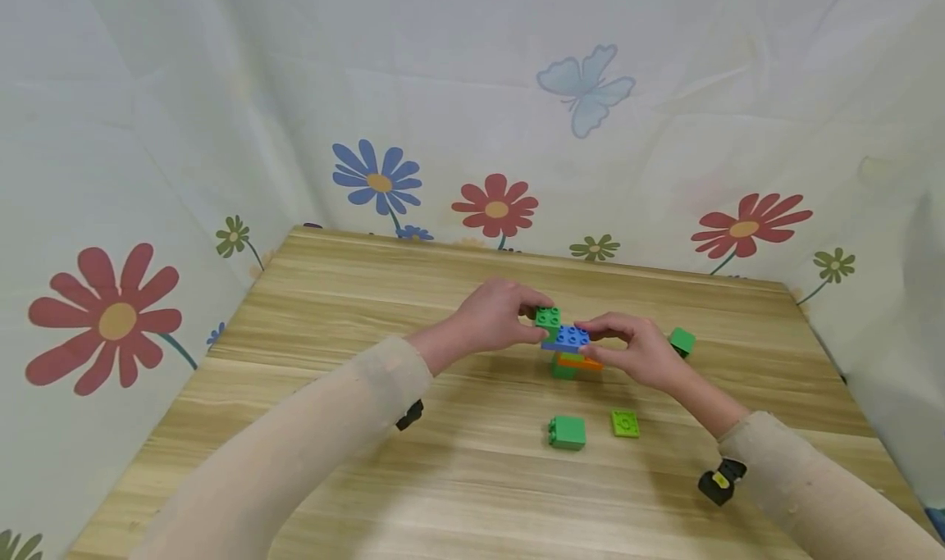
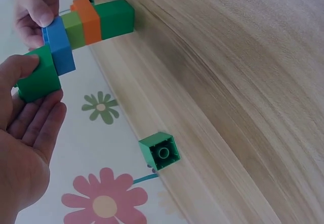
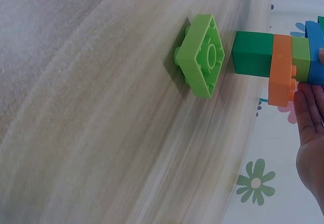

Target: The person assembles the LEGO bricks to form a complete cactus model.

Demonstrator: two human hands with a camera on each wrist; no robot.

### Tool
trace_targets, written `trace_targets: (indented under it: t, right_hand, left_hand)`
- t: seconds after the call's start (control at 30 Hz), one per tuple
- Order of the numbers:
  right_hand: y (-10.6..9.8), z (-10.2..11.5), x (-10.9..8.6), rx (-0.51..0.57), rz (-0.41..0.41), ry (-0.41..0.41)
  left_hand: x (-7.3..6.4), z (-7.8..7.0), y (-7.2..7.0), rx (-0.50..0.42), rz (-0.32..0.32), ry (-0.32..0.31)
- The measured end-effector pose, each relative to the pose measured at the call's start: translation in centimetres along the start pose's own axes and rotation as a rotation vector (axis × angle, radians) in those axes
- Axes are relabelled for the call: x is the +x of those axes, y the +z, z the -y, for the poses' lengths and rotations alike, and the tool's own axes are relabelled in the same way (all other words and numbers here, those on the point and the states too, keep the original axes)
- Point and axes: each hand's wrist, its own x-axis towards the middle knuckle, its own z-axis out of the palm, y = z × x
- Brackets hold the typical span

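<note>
A toy brick tower stands on the wooden table (image 1: 472, 478). From the bottom it has a dark green brick (image 2: 116, 19), an orange brick (image 2: 89, 21), a lime brick (image 2: 73, 30) and a blue brick (image 1: 572, 339). At the blue brick's left end sits another green brick (image 1: 547, 319), which my left hand (image 1: 493, 318) pinches between thumb and fingers. My right hand (image 1: 641, 351) grips the blue brick's right end, its thumb at the near side. Whether the top green brick is fully pressed down cannot be told.
Nearer me, a green brick (image 1: 567, 433) lies on its side, studs to the left. Beside it is a thin lime brick (image 1: 625, 424), upside down. Another green brick (image 1: 682, 342) lies beyond my right hand. A flower-printed curtain (image 1: 443, 117) hangs behind the table.
</note>
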Motion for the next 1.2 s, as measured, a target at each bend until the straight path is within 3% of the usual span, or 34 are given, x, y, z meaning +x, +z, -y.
trace_targets:
  t: [0.27,1.2]
  right_hand:
    - [0.0,-0.2,0.1,-0.008,0.002,-0.017]
    - [-0.1,0.0,-0.1,-0.035,-0.001,0.017]
  left_hand:
    - [-0.1,0.0,0.2,-0.046,-0.009,-0.016]
    - [-0.1,1.9,1.9,-0.222,-0.043,-0.053]
